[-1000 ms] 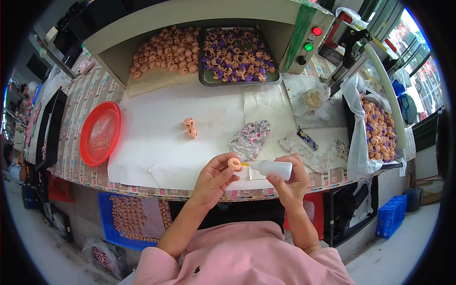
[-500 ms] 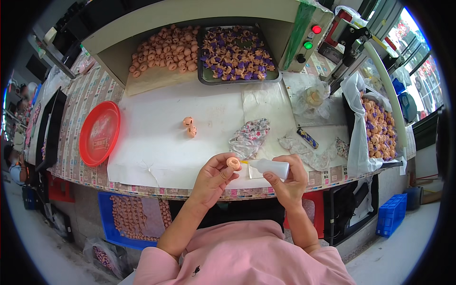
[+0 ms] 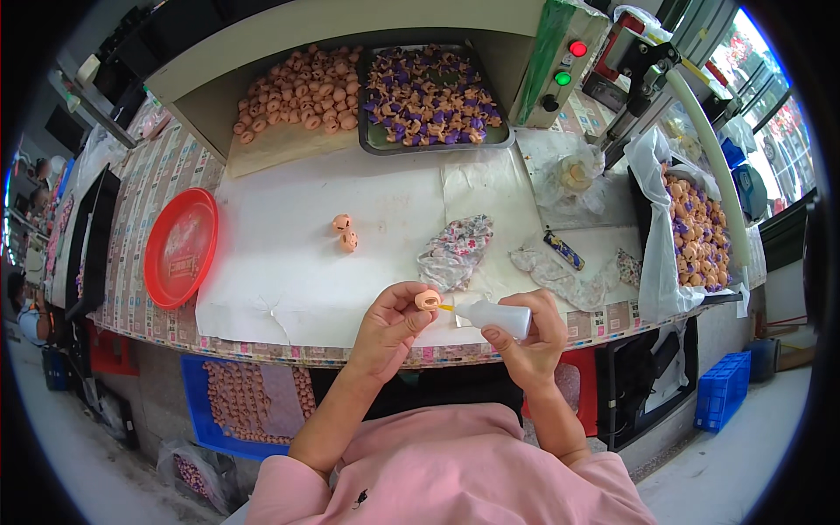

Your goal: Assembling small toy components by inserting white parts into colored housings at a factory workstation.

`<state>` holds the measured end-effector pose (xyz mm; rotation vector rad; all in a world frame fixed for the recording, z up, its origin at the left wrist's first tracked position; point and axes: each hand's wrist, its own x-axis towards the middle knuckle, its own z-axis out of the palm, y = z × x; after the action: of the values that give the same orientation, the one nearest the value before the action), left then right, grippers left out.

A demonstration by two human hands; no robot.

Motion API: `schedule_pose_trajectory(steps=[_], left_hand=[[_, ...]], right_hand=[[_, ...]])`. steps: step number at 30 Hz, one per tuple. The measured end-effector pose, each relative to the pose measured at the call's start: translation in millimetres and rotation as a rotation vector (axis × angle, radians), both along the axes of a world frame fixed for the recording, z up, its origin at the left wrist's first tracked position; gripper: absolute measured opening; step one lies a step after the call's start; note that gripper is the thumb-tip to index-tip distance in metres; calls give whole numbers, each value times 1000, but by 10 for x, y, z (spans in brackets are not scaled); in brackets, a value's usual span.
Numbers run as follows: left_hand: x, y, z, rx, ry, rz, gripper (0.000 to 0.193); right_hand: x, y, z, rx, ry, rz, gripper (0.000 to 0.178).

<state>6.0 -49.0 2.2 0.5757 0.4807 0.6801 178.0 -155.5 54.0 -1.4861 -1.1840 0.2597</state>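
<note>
Between the thumb and fingers of my left hand (image 3: 389, 328) is a small peach-coloured doll head (image 3: 427, 300), with an opening on the side turned toward me. My right hand (image 3: 534, 337) is wrapped round a white squeeze bottle (image 3: 497, 319). Its thin yellow nozzle points left and its tip is at the doll head's edge; whether they touch, I cannot tell. Beyond my hands a crumpled floral cloth (image 3: 459, 249) lies on the white paper (image 3: 280, 262). Two more peach heads (image 3: 342, 223) sit together on that paper, farther left.
A red plastic basin (image 3: 182, 248) stands at the left. At the back are a heap of peach heads (image 3: 306, 92) and a dark tray (image 3: 420, 150) of purple-and-peach figures. A lined bin (image 3: 652, 236) of figures is at right, near a blue tube (image 3: 564, 250).
The doll head has turned in my left fingers, so its opening faces lower. The bottle has tilted and shifted slightly, its nozzle still beside the head. The whole view has moved a little.
</note>
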Motion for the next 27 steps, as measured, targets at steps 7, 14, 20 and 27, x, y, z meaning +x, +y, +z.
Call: schedule_pose_trajectory(steps=[7,14,20,27], left_hand=[[8,-5,-26,14,-1,0,34],[17,-13,-54,21,-12,-4,33],[40,-21,-45,19,7,-10,35],[53,-14,10,-5,33,-19,35]], right_hand=[[17,-16,-31,-16,16,11,33],[77,-58,-79,-16,8,-27,33],[100,-64,-94,-9,40,-39,32],[181,-14,-203,-4,98,-36,35]])
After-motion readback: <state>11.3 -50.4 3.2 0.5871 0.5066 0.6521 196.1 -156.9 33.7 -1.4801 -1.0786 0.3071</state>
